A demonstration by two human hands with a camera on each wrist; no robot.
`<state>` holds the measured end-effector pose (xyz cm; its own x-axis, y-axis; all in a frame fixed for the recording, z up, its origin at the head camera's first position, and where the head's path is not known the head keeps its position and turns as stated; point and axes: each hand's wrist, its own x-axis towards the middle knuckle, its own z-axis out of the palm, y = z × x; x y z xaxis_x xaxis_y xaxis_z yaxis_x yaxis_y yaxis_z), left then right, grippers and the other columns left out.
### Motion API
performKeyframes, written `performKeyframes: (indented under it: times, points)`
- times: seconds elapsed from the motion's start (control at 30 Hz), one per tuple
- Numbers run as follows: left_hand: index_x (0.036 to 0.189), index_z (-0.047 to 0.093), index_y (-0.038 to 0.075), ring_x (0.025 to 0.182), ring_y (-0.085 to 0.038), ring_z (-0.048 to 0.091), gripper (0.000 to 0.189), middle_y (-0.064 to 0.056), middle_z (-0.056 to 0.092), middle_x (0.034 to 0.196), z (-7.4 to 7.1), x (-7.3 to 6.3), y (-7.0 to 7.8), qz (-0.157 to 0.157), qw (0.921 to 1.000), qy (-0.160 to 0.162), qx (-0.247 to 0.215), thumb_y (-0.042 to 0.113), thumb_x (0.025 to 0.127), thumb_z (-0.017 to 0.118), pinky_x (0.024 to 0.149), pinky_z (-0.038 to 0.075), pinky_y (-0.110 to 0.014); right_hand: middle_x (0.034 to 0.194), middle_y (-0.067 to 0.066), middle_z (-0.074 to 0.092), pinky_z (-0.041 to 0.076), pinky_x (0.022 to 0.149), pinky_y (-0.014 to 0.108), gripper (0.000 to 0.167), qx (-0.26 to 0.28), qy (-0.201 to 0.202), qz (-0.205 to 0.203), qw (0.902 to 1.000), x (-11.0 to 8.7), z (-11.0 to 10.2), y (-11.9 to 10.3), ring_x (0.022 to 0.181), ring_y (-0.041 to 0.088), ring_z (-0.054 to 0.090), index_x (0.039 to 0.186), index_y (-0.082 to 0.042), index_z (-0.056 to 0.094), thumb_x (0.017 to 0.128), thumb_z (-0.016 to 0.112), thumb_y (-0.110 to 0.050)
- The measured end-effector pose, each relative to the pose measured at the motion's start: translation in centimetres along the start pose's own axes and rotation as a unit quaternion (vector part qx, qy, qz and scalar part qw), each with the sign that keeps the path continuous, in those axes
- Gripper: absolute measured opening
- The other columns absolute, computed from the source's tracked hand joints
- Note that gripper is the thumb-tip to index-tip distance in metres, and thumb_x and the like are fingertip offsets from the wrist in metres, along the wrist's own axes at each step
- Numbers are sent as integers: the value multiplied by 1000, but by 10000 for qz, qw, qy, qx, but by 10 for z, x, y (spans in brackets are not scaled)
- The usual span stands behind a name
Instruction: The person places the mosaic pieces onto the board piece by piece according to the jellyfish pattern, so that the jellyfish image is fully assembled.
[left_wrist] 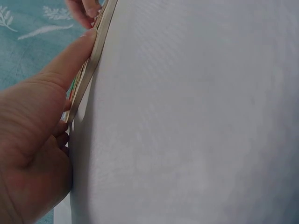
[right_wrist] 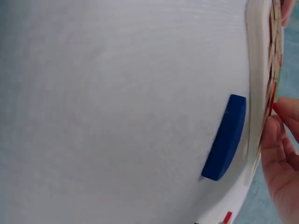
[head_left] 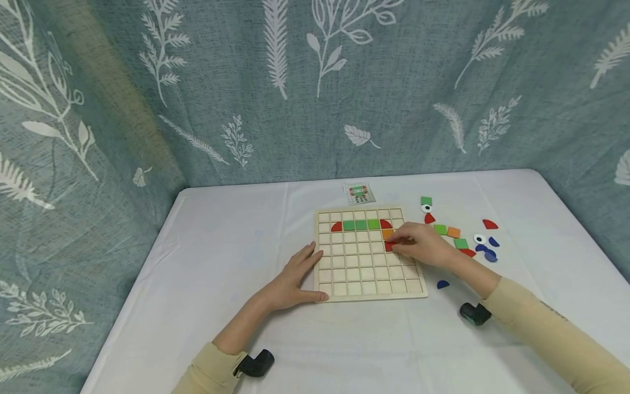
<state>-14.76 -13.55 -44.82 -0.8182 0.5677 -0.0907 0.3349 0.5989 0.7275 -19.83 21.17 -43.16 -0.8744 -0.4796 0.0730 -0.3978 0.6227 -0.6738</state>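
Note:
A square wooden grid board (head_left: 351,273) lies on the table. My left hand (head_left: 290,276) rests at its lower left corner, fingers along the left side and the thumb on the front edge; in the left wrist view the thumb (left_wrist: 70,60) touches the rim. My right hand (head_left: 420,245) is over the board's right part and pinches a red piece (head_left: 389,247) between thumb and finger, just below an orange square (head_left: 388,234). One row holds a red quarter-round (head_left: 337,226), several green squares (head_left: 361,225) and another red quarter-round (head_left: 386,224).
Right of the board lie loose pieces: green squares (head_left: 461,243), an orange square (head_left: 454,232), red quarter-rounds (head_left: 490,224), eye discs (head_left: 479,239) and blue half-rounds (head_left: 490,255). One blue half-round (right_wrist: 225,137) sits near the board's edge. A pattern card (head_left: 359,193) lies behind the board.

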Motion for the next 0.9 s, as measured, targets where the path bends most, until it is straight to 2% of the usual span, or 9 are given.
performKeyframes:
  times: [0.13,0.3,0.5,0.63,0.77,0.9]
  points:
    - [155,25,5,149,-31,1,96,-10,5,163,1,1,-1,1,10000,-21,5,39,82,79,115,13,-56,103,0,66,52,74,31,19,217,104,172,9996,-6,-5,7,91,17,60,111,-11,73,95,65,-16]
    - [155,25,6,149,-30,1,97,-10,5,163,2,2,-2,-3,10000,-29,25,40,81,79,115,13,-56,106,6,66,50,69,32,25,255,489,812,9952,-20,-20,16,92,22,60,117,-9,70,98,62,-21]
    - [155,24,7,149,-28,1,98,-8,4,163,1,1,-1,-92,9999,-59,55,40,81,79,116,12,-54,110,15,67,51,69,31,33,269,653,1509,9860,-38,-47,27,89,25,63,122,-5,66,99,59,-28]
    - [155,24,7,149,-29,1,97,-8,4,163,0,0,-1,-81,9999,-62,58,39,81,79,115,12,-54,114,19,66,52,70,31,35,30,720,1725,9824,-48,-57,40,99,31,62,123,-4,65,99,59,-29]
    - [155,25,6,149,-29,1,98,-8,4,163,0,0,-1,-84,9999,-60,62,39,81,79,116,12,-54,115,19,65,52,81,41,34,-240,760,1793,9806,-51,-60,50,109,37,57,122,-1,65,98,62,-25]
    - [155,25,7,149,-28,1,98,-8,4,163,0,0,-2,-78,9999,-54,57,40,81,79,116,13,-54,114,20,64,50,85,51,31,-365,716,1734,9816,-47,-61,54,110,40,56,122,-1,64,96,64,-18]
